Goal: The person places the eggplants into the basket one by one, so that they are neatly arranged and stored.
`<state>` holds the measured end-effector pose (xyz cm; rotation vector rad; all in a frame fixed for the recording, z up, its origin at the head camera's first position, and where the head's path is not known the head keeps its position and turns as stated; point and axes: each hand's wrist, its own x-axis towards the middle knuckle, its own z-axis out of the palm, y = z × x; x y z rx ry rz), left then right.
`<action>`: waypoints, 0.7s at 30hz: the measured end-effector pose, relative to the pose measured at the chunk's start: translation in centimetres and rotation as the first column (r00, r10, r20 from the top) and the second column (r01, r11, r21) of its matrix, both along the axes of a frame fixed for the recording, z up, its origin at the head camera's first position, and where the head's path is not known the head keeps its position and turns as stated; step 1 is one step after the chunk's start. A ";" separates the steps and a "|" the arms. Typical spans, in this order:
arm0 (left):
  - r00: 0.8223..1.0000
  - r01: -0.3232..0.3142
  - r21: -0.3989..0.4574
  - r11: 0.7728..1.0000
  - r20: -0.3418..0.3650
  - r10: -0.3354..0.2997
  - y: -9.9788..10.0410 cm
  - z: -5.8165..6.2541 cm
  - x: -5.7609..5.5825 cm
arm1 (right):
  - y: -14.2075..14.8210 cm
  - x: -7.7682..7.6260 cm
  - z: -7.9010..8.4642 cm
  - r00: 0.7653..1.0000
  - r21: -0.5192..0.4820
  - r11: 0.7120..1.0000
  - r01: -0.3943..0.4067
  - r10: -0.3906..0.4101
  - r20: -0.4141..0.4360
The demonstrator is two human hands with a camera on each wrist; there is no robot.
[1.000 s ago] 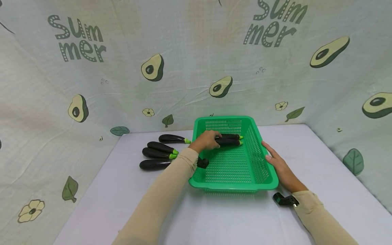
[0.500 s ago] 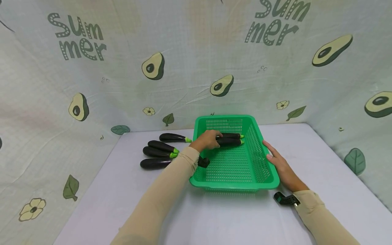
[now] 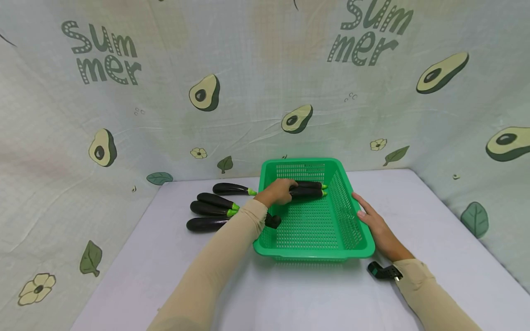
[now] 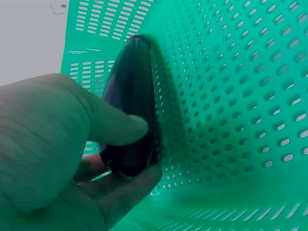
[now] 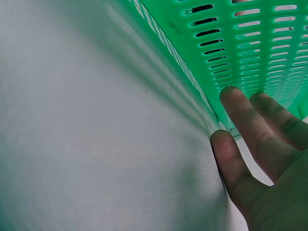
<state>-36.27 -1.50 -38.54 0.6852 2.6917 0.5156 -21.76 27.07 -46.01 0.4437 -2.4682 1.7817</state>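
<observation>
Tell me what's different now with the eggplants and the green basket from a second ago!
Nothing visibly moved; only the whole head view slid slightly, so the camera shifted. The left hand still holds an eggplant in the green basket, the right hand still touches the basket's side, and four eggplants still lie beside it.

The left arm (image 3: 213, 264) was stretched forward, the left hand (image 3: 278, 192) pinching between thumb and curled fingers; the right forearm (image 3: 432, 294) slanted inward, the right hand (image 3: 382, 232) holding its fingers nearly straight.
</observation>
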 end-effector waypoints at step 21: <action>0.998 -0.012 -0.051 0.999 -0.070 0.008 -0.1 0.0 0.1 | 0.3 -0.2 -0.3 1.000 0.030 1.000 0.007 -0.007 -0.007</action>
